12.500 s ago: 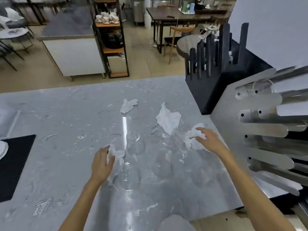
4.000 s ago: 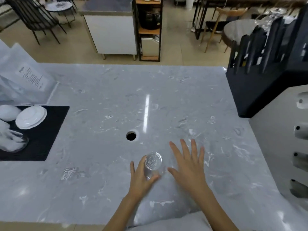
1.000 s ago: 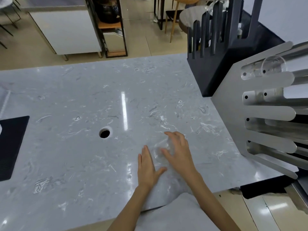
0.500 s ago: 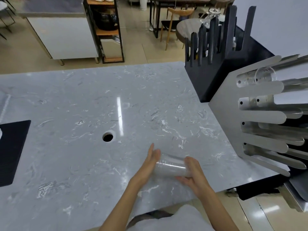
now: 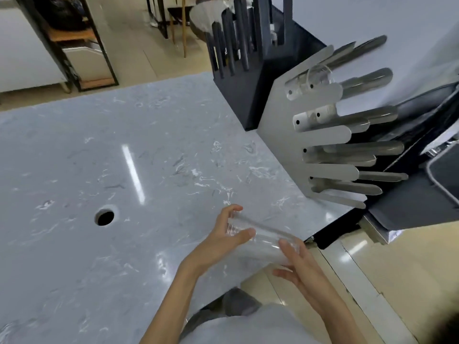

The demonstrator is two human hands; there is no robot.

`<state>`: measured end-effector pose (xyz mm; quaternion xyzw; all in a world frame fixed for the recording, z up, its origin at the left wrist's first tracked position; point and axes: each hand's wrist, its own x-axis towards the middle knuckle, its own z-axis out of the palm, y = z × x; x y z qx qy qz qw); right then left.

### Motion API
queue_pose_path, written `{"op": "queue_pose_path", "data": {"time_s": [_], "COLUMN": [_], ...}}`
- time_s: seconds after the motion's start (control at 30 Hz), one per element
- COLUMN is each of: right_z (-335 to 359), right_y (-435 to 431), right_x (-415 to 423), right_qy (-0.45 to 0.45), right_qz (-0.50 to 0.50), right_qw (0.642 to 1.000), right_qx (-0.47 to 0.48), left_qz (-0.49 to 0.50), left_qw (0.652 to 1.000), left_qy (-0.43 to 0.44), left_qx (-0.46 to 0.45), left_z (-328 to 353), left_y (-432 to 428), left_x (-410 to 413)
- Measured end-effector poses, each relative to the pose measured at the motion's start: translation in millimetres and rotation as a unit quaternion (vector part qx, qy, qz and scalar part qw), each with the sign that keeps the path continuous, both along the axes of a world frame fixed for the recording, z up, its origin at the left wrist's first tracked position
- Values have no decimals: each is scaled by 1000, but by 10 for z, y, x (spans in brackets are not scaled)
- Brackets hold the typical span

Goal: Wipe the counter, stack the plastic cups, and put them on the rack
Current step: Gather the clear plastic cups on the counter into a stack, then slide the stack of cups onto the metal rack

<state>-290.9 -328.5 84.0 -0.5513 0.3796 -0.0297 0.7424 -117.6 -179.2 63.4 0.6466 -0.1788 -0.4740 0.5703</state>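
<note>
Cup stack (image 5: 263,242) held sideways over counter (image 5: 173,145) edge; rack (image 5: 280,135) beyond, hole (image 5: 105,218) left

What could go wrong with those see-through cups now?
The stack of cups lies sideways between the left hand and the right hand, near the edge of the counter. A loose cup might slide out and drop to the floor. The rack has narrow slots, so the stack could catch on a prong.
</note>
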Motion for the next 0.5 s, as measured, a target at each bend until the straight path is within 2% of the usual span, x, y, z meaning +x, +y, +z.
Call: {"op": "queue_pose_path", "data": {"time_s": [0.07, 0.17, 0.27, 0.4, 0.5], "right_z": [29, 74, 221, 612, 912], "right_y": [-131, -403, -758, -1415, -2018], "right_x": [-13, 93, 248, 347, 378], "right_qy": [-9, -24, -64, -132, -201], "right_qz": [-8, -18, 28, -5, -87], "right_qw": [1000, 996, 989, 972, 938], "right_qx": [-3, -79, -133, -192, -267], "left_qz": [-3, 16, 52, 112, 132], "left_qw": [999, 999, 998, 986, 973], "left_qy": [-33, -51, -39, -7, -105], "left_qx": [-2, -11, -26, -127, -157], "left_z": [105, 183, 322, 719, 964], "left_y": [-198, -469, -770, -1377, -1854], "left_x": [22, 98, 194, 439, 568]}}
